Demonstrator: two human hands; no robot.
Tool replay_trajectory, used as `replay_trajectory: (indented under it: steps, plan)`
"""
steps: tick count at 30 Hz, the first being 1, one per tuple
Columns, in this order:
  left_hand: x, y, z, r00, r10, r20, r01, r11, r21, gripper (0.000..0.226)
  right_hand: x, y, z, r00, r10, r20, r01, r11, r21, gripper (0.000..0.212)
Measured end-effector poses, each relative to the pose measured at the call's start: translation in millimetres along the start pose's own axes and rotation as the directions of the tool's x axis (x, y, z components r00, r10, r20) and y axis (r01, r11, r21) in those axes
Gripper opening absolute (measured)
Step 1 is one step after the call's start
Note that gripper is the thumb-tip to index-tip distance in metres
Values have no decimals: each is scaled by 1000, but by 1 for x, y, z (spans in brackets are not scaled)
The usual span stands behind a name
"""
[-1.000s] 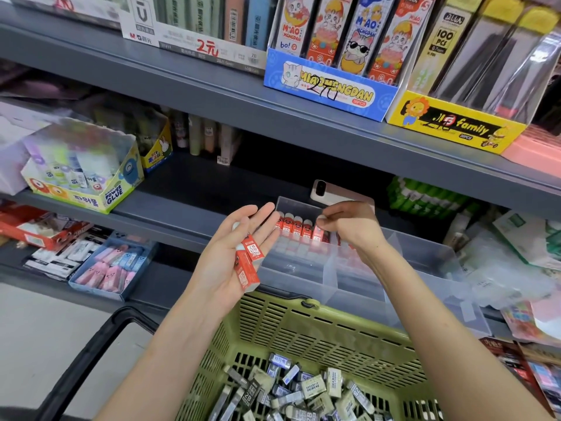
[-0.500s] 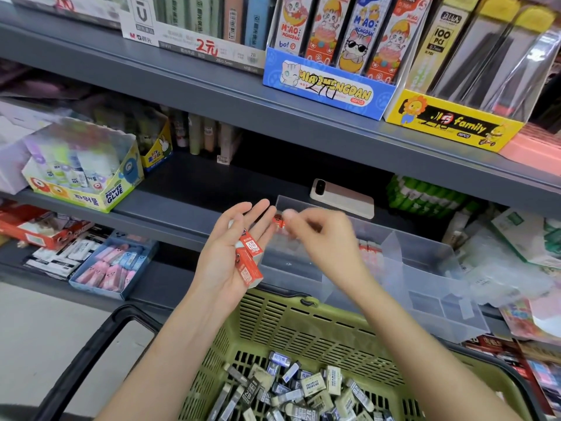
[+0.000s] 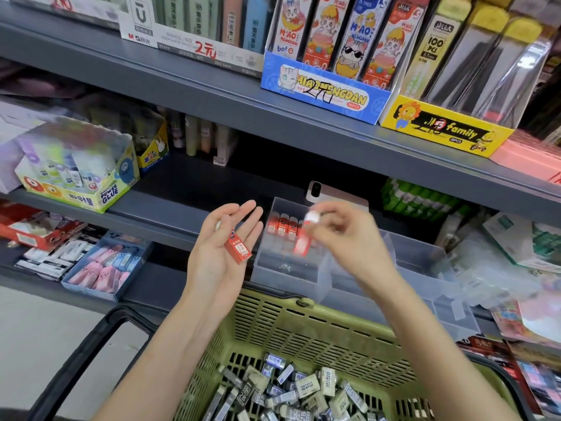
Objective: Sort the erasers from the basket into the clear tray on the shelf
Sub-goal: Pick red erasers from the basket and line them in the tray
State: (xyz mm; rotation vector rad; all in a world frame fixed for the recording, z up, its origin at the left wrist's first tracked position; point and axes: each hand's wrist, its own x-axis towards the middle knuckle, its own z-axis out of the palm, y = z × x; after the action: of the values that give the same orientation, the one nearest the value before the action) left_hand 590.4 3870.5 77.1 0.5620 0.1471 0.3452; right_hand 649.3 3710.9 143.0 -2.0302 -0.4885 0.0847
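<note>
My left hand (image 3: 223,253) lies palm up with straight fingers, and one red eraser (image 3: 238,249) rests on it. To its right, my right hand (image 3: 346,238) pinches another red eraser (image 3: 305,240) by its white end, above the clear tray (image 3: 291,270) on the shelf. A row of red erasers (image 3: 283,227) stands at the back of the tray's left compartment. Below, the green basket (image 3: 303,326) holds several grey and white erasers (image 3: 291,390).
A phone (image 3: 321,192) lies on the shelf behind the tray. A glue-stick box (image 3: 82,171) sits at the left, a blue box of pink erasers (image 3: 106,265) on the lower shelf. Green packs (image 3: 422,202) and loose packets (image 3: 516,238) crowd the right. The upper shelf edge (image 3: 273,110) overhangs.
My right hand left the tray's row, came to my left palm and lifted off one red eraser. The left palm went from two erasers to one.
</note>
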Motion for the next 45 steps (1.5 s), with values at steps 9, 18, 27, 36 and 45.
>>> replay_trajectory:
  steps: [9, 18, 27, 36, 45]
  plan:
    - [-1, 0, 1, 999, -1, -32, 3, 998, 68, 20, 53, 45, -13, 954, -298, 28, 232, 676, -699, 21]
    - [-1, 2, 0, 1000, -12, -22, 13, 998, 63, 19, 58, 61, -18, 999, 46, 0, -39, 852, -522, 12]
    - [-2, 2, 0, 999, -44, -16, 45, 997, 59, 28, 59, 76, -21, 943, -265, 203, 296, 381, -876, 29]
    - [-4, -2, 3, 990, -60, 130, 50, 996, 80, 25, 11, 23, 22, 940, -341, -16, 298, 842, -450, 20]
    - [-14, -4, 6, 968, 14, 250, -134, 872, 470, 32, -5, -2, 41, 937, 179, 301, -273, 911, 309, 7]
